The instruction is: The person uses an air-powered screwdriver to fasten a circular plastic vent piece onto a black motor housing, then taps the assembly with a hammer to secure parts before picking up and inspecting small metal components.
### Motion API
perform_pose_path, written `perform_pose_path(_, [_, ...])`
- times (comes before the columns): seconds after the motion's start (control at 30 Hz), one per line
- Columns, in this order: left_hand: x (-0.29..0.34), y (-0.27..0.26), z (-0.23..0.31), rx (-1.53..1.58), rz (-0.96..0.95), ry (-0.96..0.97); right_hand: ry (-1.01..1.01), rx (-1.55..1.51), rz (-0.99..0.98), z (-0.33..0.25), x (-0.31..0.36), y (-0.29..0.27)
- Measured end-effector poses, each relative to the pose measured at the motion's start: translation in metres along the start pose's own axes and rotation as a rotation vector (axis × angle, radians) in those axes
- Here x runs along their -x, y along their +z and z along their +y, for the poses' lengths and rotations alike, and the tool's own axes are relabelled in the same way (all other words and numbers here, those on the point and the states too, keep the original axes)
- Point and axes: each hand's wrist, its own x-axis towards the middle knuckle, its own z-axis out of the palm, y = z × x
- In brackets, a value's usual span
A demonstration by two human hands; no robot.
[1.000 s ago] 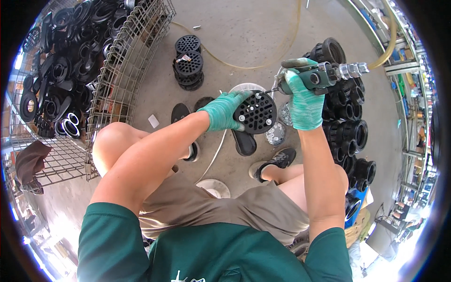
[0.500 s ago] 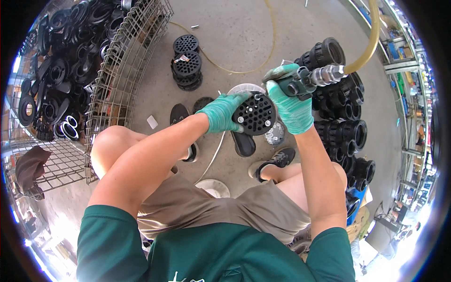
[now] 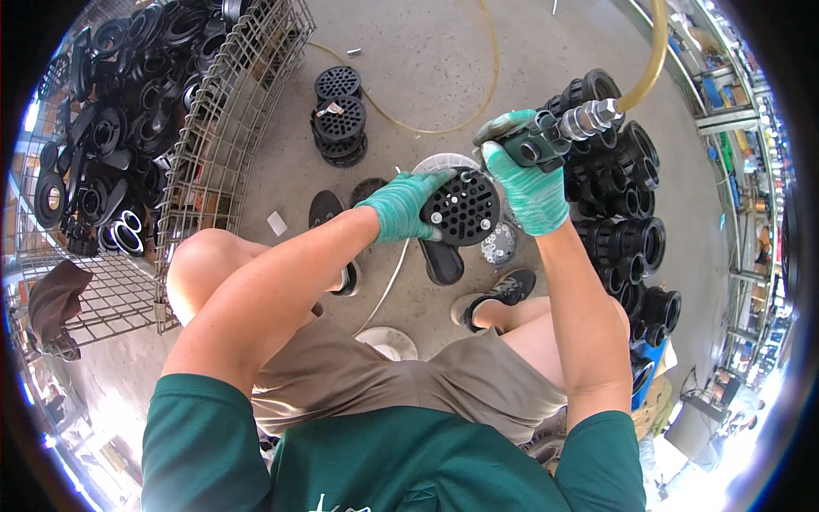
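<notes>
My left hand (image 3: 408,205), in a green knit glove, grips the left edge of a round black plastic grate (image 3: 463,209) full of holes. A few pale screws or bolts stick up from its face. Below the grate shows a dark elongated part (image 3: 443,263). In my right hand (image 3: 527,179), also gloved, is a dark air tool (image 3: 541,145) with a metal coupling, its fingers wrapped round the body. The tool is to the upper right of the grate, apart from it. A dish of small pale fasteners (image 3: 499,245) lies beneath and right of the grate.
At the left, a wire cage (image 3: 223,111) holds many black rings and parts. Round black grates (image 3: 339,119) are stacked ahead on the floor. Black ribbed fittings (image 3: 627,222) are piled at the right. A yellowish air hose (image 3: 653,60) runs from the tool; shelving (image 3: 742,213) lines the far right.
My right hand and the air tool have shifted slightly away from me, and the hose has swung a little left. The grate in my left hand has hardly moved.
</notes>
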Motion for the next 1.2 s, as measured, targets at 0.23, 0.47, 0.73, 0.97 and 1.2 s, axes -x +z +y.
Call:
perform_pose_path(0.23, [-0.002,0.0,0.001,-0.005,-0.014,0.006,0.006,0.055,-0.029,0.002,-0.002,-0.005])
perform_pose_path(0.47, [-0.003,0.006,-0.006,-0.023,0.006,0.018,0.015,0.037,-0.037,-0.005,0.0,0.002])
perform_pose_path(0.73, [-0.002,0.004,-0.004,0.0,-0.009,0.004,0.028,-0.094,0.107,-0.04,0.011,-0.013])
perform_pose_path(0.97, [-0.002,0.006,-0.006,-0.027,0.006,0.027,0.118,-0.039,0.171,-0.04,0.06,-0.026])
perform_pose_path(1.2, [-0.004,0.006,-0.003,-0.025,-0.015,-0.017,0.059,-0.014,0.17,-0.026,0.067,-0.022])
